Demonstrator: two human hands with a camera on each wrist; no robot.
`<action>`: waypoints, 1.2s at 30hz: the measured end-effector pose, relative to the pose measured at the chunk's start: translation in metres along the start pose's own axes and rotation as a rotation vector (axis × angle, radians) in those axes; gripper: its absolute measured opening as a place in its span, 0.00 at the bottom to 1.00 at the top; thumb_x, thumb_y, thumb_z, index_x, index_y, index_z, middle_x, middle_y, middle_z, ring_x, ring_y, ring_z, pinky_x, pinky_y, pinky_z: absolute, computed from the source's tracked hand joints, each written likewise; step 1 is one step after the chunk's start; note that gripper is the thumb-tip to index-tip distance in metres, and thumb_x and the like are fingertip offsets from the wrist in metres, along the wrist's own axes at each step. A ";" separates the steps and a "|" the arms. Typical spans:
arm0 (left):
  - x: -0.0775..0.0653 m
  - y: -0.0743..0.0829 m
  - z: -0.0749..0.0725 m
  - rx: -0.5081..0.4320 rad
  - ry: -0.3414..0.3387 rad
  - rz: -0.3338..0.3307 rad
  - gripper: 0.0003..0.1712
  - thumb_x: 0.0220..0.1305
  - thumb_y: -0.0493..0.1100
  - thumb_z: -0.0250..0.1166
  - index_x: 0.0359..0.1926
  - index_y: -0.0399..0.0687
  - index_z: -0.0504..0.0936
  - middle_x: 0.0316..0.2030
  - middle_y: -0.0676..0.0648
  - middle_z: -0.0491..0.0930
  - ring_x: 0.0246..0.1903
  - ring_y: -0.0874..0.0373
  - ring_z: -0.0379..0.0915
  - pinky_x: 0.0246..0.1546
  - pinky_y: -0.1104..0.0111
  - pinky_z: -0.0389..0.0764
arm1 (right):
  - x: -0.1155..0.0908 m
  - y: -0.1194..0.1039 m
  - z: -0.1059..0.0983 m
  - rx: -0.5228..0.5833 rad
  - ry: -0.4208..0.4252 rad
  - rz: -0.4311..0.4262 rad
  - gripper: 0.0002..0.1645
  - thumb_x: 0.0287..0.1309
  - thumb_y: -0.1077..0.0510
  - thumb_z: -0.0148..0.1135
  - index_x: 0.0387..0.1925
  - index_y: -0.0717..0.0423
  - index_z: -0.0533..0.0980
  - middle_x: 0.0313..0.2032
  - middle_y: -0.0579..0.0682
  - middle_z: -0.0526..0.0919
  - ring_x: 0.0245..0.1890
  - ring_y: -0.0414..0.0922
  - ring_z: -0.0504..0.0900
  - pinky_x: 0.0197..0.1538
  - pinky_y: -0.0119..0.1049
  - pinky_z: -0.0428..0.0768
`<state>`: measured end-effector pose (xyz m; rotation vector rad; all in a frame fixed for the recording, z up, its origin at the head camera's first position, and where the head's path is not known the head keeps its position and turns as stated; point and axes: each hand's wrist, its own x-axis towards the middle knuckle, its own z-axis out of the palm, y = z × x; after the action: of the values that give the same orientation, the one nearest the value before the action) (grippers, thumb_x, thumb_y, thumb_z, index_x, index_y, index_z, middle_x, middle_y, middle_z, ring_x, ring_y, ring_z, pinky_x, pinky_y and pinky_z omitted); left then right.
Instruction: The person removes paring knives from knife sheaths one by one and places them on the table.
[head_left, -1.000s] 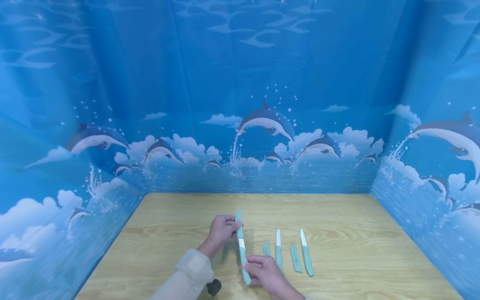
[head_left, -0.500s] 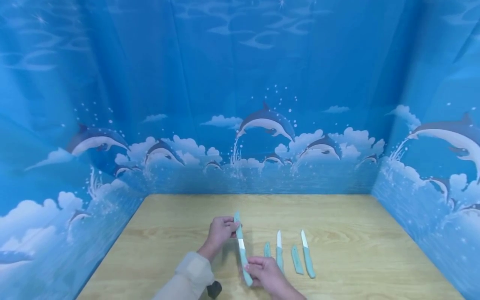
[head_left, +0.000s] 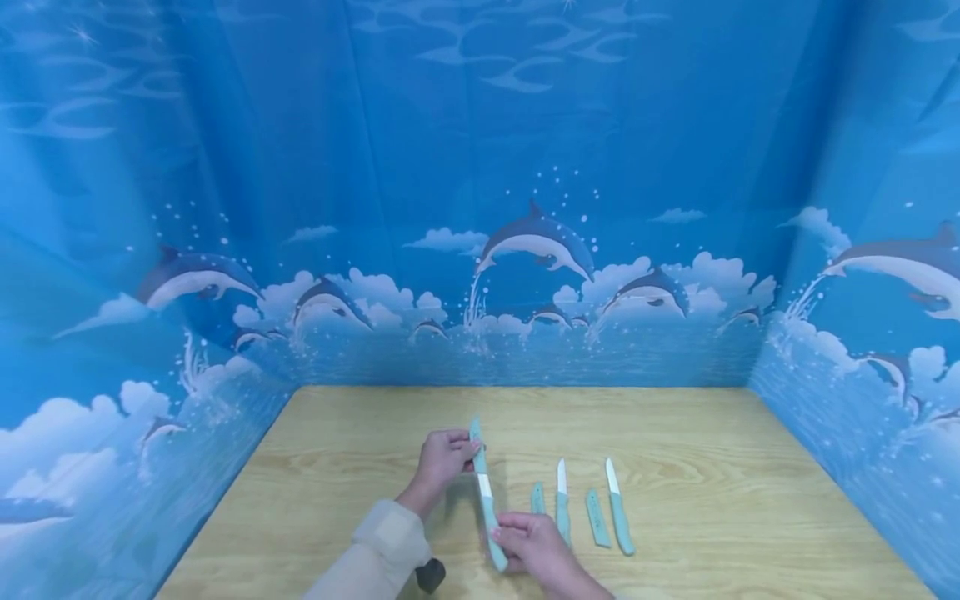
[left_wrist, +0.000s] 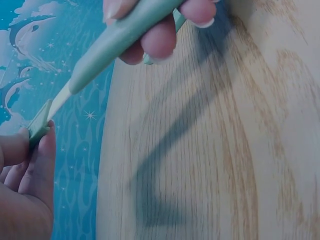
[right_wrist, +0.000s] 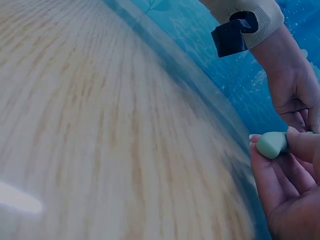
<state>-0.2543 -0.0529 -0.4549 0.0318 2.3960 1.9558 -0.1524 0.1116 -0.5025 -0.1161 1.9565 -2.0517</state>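
Observation:
In the head view my left hand [head_left: 442, 460] pinches a mint-green knife sheath [head_left: 477, 457] between thumb and fingers. My right hand [head_left: 537, 547] grips the mint-green handle of a small paring knife [head_left: 489, 517]. The blade's front part is inside the sheath; a short white stretch of blade [left_wrist: 61, 100] shows between sheath and handle. Sheath and knife form one line, raised over the table, and the left wrist view shows their shadow below. In the right wrist view the butt of the knife handle [right_wrist: 271, 145] pokes out between thumb and fingers.
Right of my hands, two more paring knives, one nearer [head_left: 562, 508] and one farther right [head_left: 620, 521], lie bare on the wooden table [head_left: 712, 467]. Two loose sheaths, one [head_left: 537, 497] and another [head_left: 597, 518], lie beside them. A dolphin-print curtain [head_left: 420, 350] borders the table.

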 end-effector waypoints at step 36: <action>0.001 0.006 -0.004 -0.079 -0.011 -0.037 0.15 0.67 0.35 0.61 0.51 0.27 0.77 0.42 0.36 0.84 0.38 0.52 0.83 0.38 0.67 0.86 | -0.003 0.004 0.000 0.026 -0.012 -0.036 0.22 0.63 0.61 0.61 0.53 0.74 0.73 0.43 0.65 0.84 0.38 0.53 0.87 0.41 0.42 0.87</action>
<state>-0.2556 -0.0552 -0.4481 -0.0049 2.2938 2.0265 -0.1492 0.1119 -0.5057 -0.1582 1.9328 -2.0936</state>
